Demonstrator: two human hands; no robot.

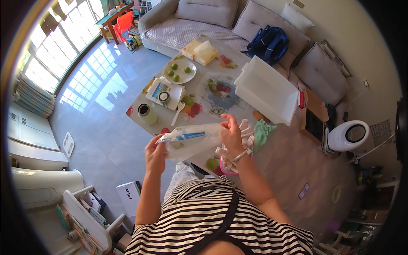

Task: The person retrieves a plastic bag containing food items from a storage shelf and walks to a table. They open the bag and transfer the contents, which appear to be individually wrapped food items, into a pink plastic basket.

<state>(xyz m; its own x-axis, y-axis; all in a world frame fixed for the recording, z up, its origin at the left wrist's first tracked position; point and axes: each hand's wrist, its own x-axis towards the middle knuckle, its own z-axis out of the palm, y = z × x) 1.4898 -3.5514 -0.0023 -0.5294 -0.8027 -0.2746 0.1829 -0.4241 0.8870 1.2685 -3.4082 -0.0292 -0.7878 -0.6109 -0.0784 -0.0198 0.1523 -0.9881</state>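
A clear plastic bag (pixel 194 140) with blue print is stretched between my two hands above the table's near edge. My left hand (pixel 155 154) pinches its left end, and my right hand (pixel 232 135) grips the right end. Beneath my right wrist stands a pink-rimmed basket (pixel 229 173) with crumpled pale cloth in it. A green cloth (pixel 263 131) hangs at its right side. Left of the bag, a white plastic fork (pixel 178 113) lies on the table beside an open pale green cup (pixel 148 115).
On the patterned table (pixel 220 76) are a plate (pixel 185 77) of green fruit, a tissue pack (pixel 204 59), a small jar (pixel 164 97) on booklets (pixel 175 102), and a large white plastic bin (pixel 271 92). A sofa (pixel 172 32) borders the far side. A phone (pixel 303 191) lies on the floor at right.
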